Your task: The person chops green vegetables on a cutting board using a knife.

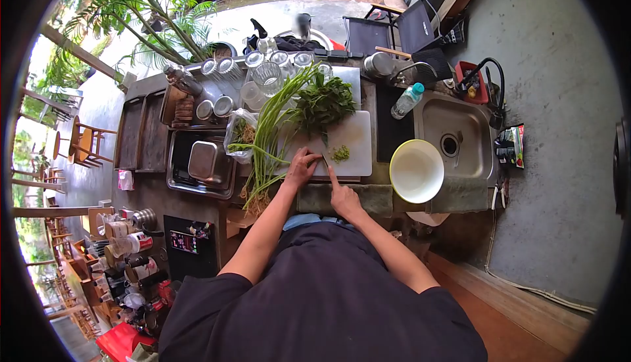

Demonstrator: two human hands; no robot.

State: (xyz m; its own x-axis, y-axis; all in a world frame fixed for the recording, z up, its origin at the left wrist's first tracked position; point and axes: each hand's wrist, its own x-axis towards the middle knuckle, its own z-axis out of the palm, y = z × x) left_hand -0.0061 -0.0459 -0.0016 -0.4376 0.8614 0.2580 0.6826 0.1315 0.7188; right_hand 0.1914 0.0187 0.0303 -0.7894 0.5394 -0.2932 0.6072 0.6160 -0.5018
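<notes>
A white cutting board [358, 125] lies on the counter in front of me. My right hand [346, 202] grips a knife [325, 159], its index finger stretched along the back of the blade. Close beside the blade, my left hand [304, 167] presses its fingers together on the board; what they hold is too small to make out. A little pile of chopped greens [340, 154] sits just right of the knife. Behind the hands rests a bunch of leafy greens [323, 104]. Long green stalks with roots [271, 129] lie along the left side, beyond my left hand.
A white bowl with a yellow-green rim [392, 173] stands right of the board, by the sink [486, 115]. Near it is a clear bottle [406, 102]. Glass jars [269, 78], a plastic bag [238, 148] and a metal tray [227, 190] are at the left.
</notes>
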